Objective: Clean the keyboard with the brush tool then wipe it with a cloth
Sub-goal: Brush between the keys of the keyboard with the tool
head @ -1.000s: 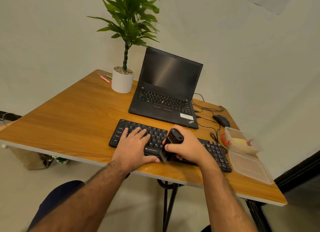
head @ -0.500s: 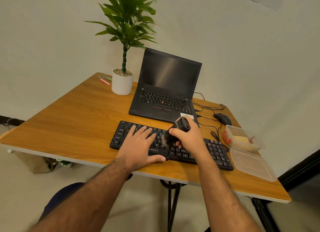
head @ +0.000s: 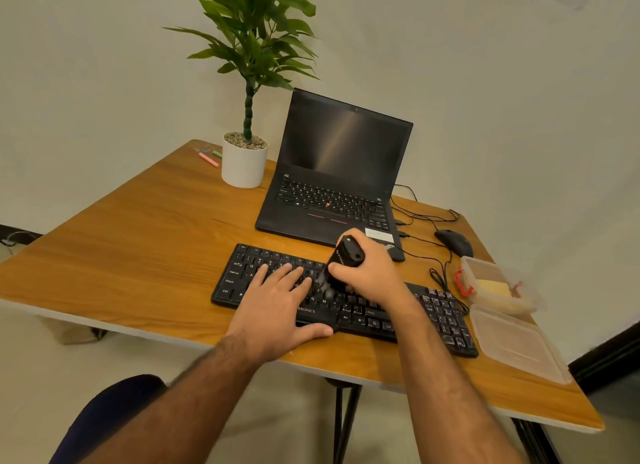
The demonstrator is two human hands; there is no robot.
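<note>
Keyboard (head: 433,311) sits at the counter (head: 138,242) front edge; right hand (head: 372,273) grips the brush (head: 343,259), bristles on the middle keys. Left hand (head: 277,304) lies flat, steadying. Brushing underway; cloth wipe not begun, cloth possibly in the box (head: 491,283).

Wooden bench (head: 138,242) has a black keyboard (head: 433,318) up front, open laptop (head: 332,186) behind it, white potted plant (head: 244,162), mouse (head: 454,242), two highlighters (head: 209,159), plus a clear plastic box (head: 491,283) with its lid (head: 516,346) alongside.
</note>
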